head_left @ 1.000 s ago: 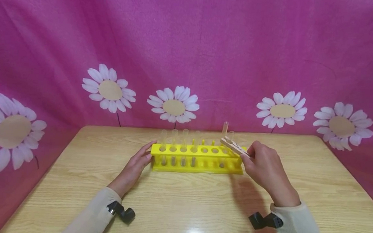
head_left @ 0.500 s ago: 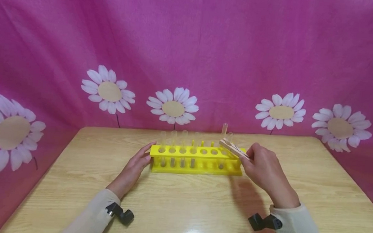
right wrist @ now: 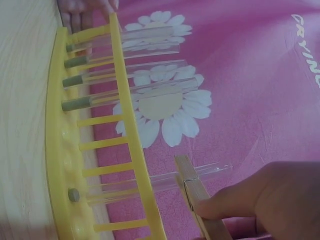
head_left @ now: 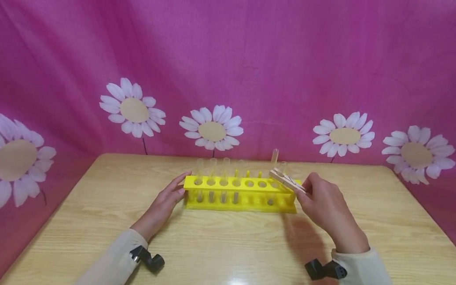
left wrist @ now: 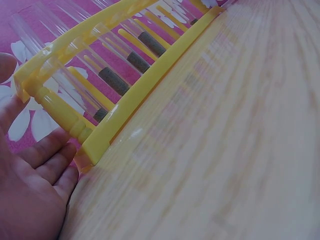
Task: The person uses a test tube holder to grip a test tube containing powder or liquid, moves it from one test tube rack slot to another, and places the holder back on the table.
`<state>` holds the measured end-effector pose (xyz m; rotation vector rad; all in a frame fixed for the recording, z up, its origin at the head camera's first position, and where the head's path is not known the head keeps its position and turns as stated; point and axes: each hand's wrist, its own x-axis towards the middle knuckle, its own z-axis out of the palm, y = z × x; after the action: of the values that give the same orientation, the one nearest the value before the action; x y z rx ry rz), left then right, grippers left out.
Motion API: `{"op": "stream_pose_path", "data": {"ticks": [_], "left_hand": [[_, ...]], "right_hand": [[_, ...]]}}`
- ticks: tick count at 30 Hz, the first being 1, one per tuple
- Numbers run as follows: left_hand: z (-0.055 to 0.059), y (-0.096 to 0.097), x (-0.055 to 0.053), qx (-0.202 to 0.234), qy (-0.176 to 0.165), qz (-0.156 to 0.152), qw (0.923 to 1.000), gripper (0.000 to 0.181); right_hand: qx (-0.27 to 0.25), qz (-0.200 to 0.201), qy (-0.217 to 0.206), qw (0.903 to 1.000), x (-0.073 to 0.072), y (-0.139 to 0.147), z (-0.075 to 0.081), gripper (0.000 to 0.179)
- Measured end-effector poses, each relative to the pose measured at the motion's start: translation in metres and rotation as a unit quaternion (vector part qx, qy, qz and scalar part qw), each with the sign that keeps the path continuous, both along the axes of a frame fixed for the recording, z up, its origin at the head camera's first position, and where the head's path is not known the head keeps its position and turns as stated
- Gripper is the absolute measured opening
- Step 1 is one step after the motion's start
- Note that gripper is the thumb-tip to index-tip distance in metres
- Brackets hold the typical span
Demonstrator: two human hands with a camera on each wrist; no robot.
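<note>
A yellow test tube rack (head_left: 245,185) stands on the wooden table with several clear test tubes (head_left: 225,171) in its left holes. Dark material fills the bottoms of these tubes, as the left wrist view shows. My left hand (head_left: 164,202) holds the rack's left end, thumb and index finger at the top corner, other fingers at the end post (left wrist: 62,112). My right hand (head_left: 324,204) pinches a wooden test tube holder (head_left: 286,179). Its tip overlaps a test tube (right wrist: 160,184) near the rack's right end. That tube's dark-filled bottom (right wrist: 74,194) stays low in the rack.
Yellow drying pegs (right wrist: 105,144) line the back of the rack. Behind the table (head_left: 205,247) hangs a magenta cloth (head_left: 233,63) printed with white flowers. A black wrist camera (head_left: 152,261) sits at the left sleeve and another camera (head_left: 324,270) at the right.
The whole head view shifts slightly up and down. Both hands, the test tube holder and the rack keep nearly the same places.
</note>
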<state>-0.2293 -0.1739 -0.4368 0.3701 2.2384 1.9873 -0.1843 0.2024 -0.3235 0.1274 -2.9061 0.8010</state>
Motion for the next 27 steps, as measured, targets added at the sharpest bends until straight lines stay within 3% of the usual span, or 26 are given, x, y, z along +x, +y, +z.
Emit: {"op": "stream_pose_path", "data": {"ticks": [6,17,27], "left_hand": [[-0.0022,-0.0007,0.0024,0.007,0.011,-0.004,0.9999,0.049],[-0.0023,-0.0010,0.0020,0.018,0.015,-0.010,0.9997,0.050],[-0.0013,0.0007,0.0001,0.014,0.009,-0.009,0.9998,0.050]], "right_hand": [[0.001,-0.002,0.006,1.0000,0.0004,0.0000,-0.0019,0.022],[0.011,-0.005,-0.021,0.9997,-0.0014,-0.0002,0.0010,0.025],[0.020,-0.004,0.021,0.9996,-0.0010,0.0003,0.0012,0.021]]}}
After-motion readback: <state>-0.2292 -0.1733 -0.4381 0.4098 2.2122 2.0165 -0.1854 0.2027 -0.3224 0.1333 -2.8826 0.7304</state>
